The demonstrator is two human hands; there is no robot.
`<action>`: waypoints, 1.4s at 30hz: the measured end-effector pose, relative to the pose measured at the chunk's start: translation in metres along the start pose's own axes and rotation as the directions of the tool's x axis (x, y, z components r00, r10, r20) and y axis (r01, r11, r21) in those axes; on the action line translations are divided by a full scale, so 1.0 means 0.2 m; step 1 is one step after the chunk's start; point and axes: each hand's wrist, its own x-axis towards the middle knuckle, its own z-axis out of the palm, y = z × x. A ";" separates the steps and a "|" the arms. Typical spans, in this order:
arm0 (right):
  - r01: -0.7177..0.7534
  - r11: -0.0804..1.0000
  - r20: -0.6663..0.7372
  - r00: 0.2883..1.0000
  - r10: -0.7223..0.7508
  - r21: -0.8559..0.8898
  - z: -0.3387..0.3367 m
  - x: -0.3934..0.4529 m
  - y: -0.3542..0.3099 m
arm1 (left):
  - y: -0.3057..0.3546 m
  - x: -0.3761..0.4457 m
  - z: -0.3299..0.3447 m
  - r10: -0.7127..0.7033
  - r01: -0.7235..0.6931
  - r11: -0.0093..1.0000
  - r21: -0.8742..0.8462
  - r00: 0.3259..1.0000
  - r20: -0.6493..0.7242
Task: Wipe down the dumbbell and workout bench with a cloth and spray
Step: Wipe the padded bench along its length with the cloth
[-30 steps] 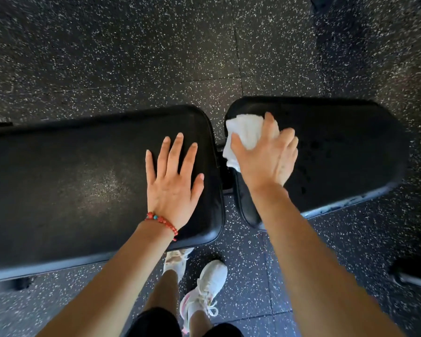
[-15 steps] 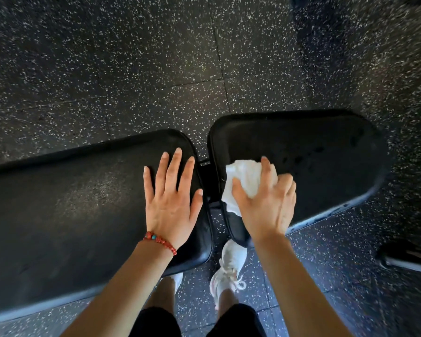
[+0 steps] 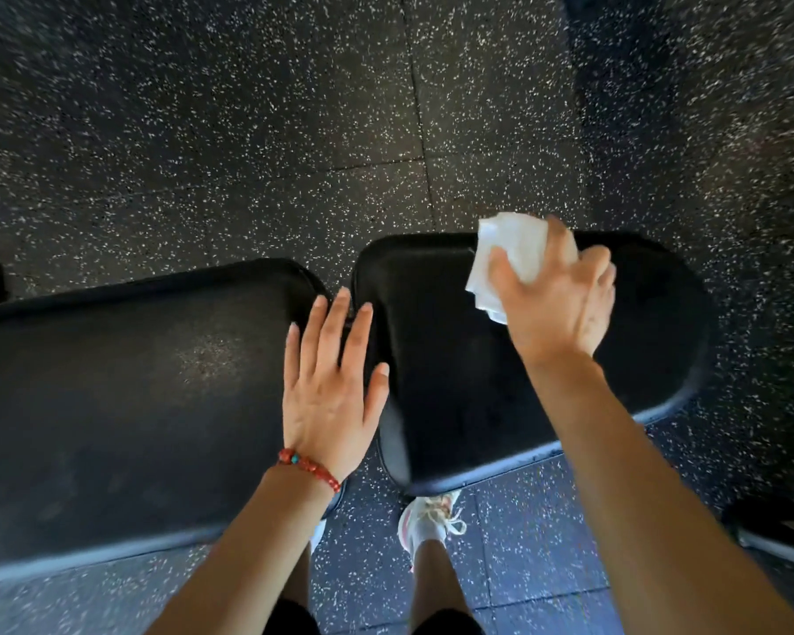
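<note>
From my head camera: my right hand is gripping the cloth at the seat pad's far edge; my left hand is resting flat, fingers spread, on the long pad. Overshooting could drag the cloth off the rim.

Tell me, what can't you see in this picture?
Head view only:
- Dumbbell and spray: nowhere in frame.
- Long bench pad: cut off by the left edge.
- Cloth: partly covered by the right hand.
- Object at the right edge: cut off, blurred.
</note>
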 end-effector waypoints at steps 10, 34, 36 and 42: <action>0.054 0.998 -0.013 0.998 -0.053 0.028 0.04 -0.03 -0.08 | 0.05 0.03 0.11 0.022 -0.025 0.995 0.095 0.999 0.038; 0.259 0.966 -0.005 0.966 -0.259 0.003 0.01 -0.33 0.08 | 0.13 0.04 0.12 0.069 -0.073 0.991 0.113 0.997 0.043; 0.233 0.973 -0.034 0.972 -0.233 -0.006 0.00 -0.28 0.16 | 0.12 0.05 0.11 0.097 -0.103 0.988 0.113 0.994 0.059; -0.230 0.970 -0.116 0.965 0.237 0.074 -0.02 -0.30 0.22 | 0.05 0.07 0.06 0.203 -0.213 0.972 0.102 0.974 0.101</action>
